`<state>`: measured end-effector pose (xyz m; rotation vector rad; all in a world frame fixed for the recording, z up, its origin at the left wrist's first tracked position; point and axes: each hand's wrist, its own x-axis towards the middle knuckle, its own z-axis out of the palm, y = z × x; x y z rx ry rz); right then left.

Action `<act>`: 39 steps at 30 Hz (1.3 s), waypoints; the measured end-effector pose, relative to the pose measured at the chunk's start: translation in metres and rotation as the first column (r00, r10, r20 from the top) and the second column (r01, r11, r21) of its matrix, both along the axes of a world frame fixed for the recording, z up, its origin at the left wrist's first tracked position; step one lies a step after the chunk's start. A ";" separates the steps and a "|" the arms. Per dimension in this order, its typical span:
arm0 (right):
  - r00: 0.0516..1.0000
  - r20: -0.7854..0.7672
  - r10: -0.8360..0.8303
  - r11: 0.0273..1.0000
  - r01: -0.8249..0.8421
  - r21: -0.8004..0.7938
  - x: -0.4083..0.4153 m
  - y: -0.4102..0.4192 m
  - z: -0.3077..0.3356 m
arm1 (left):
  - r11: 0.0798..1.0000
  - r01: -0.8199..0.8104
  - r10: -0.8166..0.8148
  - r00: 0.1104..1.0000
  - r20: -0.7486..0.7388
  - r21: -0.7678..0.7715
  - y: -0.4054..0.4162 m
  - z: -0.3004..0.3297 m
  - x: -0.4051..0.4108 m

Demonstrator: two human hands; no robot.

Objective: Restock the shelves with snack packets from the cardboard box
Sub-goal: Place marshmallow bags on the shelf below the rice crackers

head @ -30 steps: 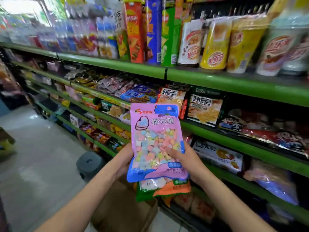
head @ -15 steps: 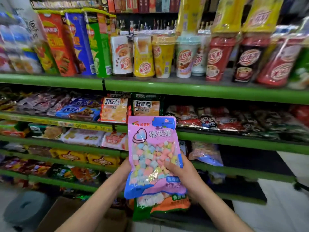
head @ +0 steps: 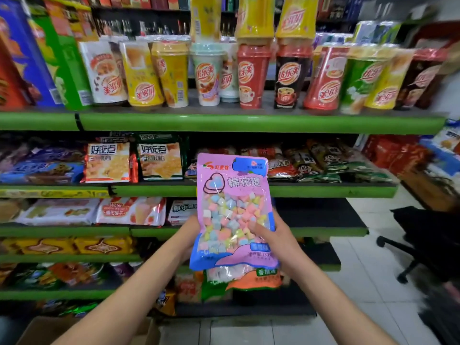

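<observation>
Two hands, left hand (head: 191, 235) and right hand (head: 273, 241), grip a pink plastic marshmallow packet (head: 232, 210) at frame centre before green metal shelves (head: 249, 123).

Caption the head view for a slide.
Both hands, left and right, hold a pink marshmallow packet over a green one before green shelves.

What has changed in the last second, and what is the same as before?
The view swung right along the shelves: the cardboard box slid to the lower left, and bare shelf space and an office chair came into sight. Both hands, left and right, still hold the pink marshmallow packet upright over a green-orange packet.
</observation>
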<state>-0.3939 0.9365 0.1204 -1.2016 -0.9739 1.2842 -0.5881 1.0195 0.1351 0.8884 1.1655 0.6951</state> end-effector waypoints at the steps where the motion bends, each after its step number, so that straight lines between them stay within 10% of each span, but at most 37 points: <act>1: 1.000 -0.005 0.002 1.000 -0.002 0.004 0.009 0.000 0.002 | 1.000 0.018 -0.018 0.999 0.033 0.017 -0.002 0.002 0.008; 19: 0.979 0.194 -0.056 0.998 0.059 -0.006 0.188 -0.017 0.002 | 0.997 -0.081 0.081 0.990 0.113 -0.008 -0.037 -0.001 0.176; 39: 0.969 -0.001 -0.246 0.969 0.246 -0.006 0.231 -0.025 0.004 | 0.992 -0.125 0.123 0.983 0.135 0.011 -0.013 -0.009 0.156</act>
